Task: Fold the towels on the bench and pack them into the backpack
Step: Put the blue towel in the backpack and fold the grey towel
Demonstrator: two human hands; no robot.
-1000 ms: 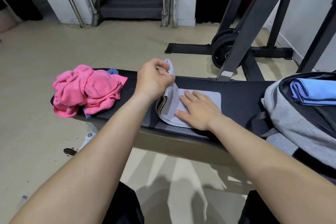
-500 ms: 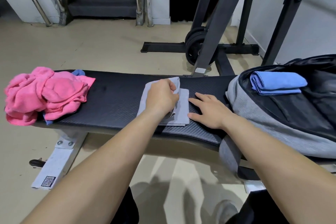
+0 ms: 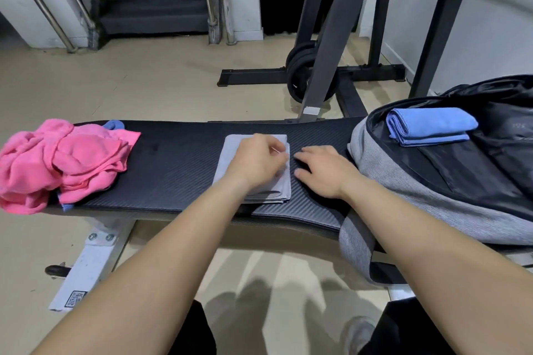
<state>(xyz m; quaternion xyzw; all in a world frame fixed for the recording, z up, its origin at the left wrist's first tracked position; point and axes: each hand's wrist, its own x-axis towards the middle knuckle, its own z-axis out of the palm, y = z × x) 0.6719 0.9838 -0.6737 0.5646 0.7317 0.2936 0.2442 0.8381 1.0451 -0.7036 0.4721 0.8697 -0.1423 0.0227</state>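
A folded grey towel (image 3: 253, 170) lies at the centre of the frame on the black worktop (image 3: 178, 164). The left hand (image 3: 256, 163) is laid on top of it, with its fingers (image 3: 278, 153) curled together and pinching the towel's right edge. The right hand (image 3: 324, 171) rests flat on the worktop just beside that edge, its fingers (image 3: 305, 153) spread apart and gripping nothing. At the right of the frame an open grey backpack (image 3: 403, 181) is seen, with a folded blue towel (image 3: 429, 125) lying inside it. At the left, crumpled pink towels (image 3: 60, 161) are heaped on the worktop's end, a blue one (image 3: 114, 124) peeking from beneath.
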